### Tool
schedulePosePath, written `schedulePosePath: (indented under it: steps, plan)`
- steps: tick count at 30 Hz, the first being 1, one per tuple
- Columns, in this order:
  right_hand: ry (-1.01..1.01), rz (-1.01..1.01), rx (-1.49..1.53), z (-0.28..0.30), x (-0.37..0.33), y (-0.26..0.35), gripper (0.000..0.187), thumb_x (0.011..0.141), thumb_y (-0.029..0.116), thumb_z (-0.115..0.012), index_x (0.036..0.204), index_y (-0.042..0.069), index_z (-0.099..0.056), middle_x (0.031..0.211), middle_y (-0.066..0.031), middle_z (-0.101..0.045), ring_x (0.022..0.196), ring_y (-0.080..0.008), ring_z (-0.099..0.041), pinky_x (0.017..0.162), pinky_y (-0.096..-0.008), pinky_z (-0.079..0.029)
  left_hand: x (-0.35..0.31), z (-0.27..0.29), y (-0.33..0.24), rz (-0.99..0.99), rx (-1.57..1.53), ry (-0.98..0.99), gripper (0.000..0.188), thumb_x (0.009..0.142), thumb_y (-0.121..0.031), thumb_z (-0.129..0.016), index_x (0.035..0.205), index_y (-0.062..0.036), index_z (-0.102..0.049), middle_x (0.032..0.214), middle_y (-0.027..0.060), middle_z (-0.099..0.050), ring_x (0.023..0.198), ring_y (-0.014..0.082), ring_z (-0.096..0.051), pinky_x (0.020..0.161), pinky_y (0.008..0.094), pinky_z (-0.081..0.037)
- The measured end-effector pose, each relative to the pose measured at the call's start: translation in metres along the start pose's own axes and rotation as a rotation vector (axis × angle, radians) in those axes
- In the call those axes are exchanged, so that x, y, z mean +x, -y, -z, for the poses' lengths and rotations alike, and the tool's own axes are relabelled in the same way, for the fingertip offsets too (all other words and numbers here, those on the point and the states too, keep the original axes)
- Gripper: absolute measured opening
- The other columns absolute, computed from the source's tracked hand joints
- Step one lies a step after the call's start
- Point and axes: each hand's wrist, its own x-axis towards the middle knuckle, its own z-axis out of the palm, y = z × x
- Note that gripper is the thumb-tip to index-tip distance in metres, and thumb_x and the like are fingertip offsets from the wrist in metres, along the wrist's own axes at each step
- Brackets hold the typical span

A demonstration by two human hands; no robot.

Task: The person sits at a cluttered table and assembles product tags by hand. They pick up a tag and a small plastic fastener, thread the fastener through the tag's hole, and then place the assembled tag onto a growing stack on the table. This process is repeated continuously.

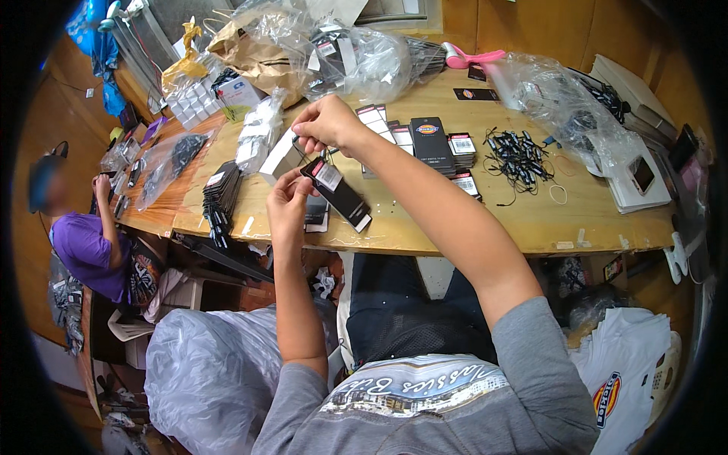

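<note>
My left hand (287, 203) pinches the top end of a black hang tag (350, 203) with a white label sticker, over the table's front edge. Just above it, my right hand (326, 123) has its fingers closed at the dark cord by the tag's top; the cord is partly hidden. Behind both hands sits a small white box (280, 161). A fanned stack of black tags (220, 191) with cords lies left of them. To the right are a black tag pile (432, 142), more labelled tags (461, 144) and a heap of black string loops (519, 159).
Clear plastic bags (379, 64) and a brown paper bag (254, 57) crowd the table's back. A phone (642, 174) lies on a white case at right. Another person in purple (91, 254) sits at left. A large plastic sack (208, 379) stands beside me.
</note>
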Motion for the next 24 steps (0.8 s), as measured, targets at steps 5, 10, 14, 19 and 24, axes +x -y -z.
schedulePosePath:
  steps: [5,10,14,19,24]
  plan:
    - [0.026,0.009,0.008,-0.001,-0.005,0.013,0.011,0.074,0.005,-0.056,0.079,-0.005,-0.058,0.061,-0.0084,-0.058,0.042,-0.0070,-0.049,0.035,-0.0175,-0.037,0.001,-0.002,0.001,0.016,-0.001,-0.119,0.021,0.079,-0.014,-0.054,0.095,0.0002,-0.052,0.076,0.0020,-0.054,0.068,0.0057,-0.048,0.055,0.0168,-0.038]
    - [0.105,0.016,-0.021,-0.002,-0.014,0.031,0.013,0.073,0.006,-0.058,0.079,-0.005,-0.058,0.062,-0.0087,-0.058,0.039,-0.0053,-0.046,0.035,-0.0166,-0.035,0.005,-0.013,0.003,-0.058,-0.073,-0.144,0.018,0.076,-0.008,-0.057,0.090,0.0013,-0.051,0.078,0.0032,-0.054,0.072,0.0082,-0.050,0.061,0.0203,-0.042]
    - [0.127,0.015,0.009,0.001,-0.016,0.041,0.013,0.073,0.007,-0.058,0.079,-0.004,-0.058,0.061,-0.0084,-0.058,0.040,-0.0049,-0.047,0.035,-0.0160,-0.035,0.010,-0.001,0.005,-0.094,-0.137,-0.162,0.017,0.078,-0.006,-0.052,0.093,0.0025,-0.050,0.082,0.0040,-0.055,0.068,0.0083,-0.051,0.060,0.0200,-0.042]
    - [0.135,-0.016,0.107,0.005,-0.013,0.039,0.013,0.073,0.007,-0.059,0.080,-0.004,-0.058,0.061,-0.0079,-0.059,0.039,-0.0044,-0.046,0.034,-0.0157,-0.035,-0.004,0.003,-0.013,0.072,-0.453,-0.121,0.020,0.084,-0.016,-0.046,0.092,0.0018,-0.051,0.082,0.0041,-0.056,0.070,0.0088,-0.053,0.061,0.0195,-0.043]
    - [0.130,-0.025,0.049,0.000,-0.008,0.036,0.014,0.072,0.007,-0.059,0.080,-0.004,-0.059,0.060,-0.0074,-0.058,0.038,-0.0046,-0.045,0.033,-0.0166,-0.034,-0.004,0.006,-0.001,-0.115,-0.129,-0.081,0.024,0.084,-0.018,-0.045,0.095,0.0033,-0.050,0.084,0.0059,-0.056,0.070,0.0085,-0.050,0.064,0.0207,-0.041]
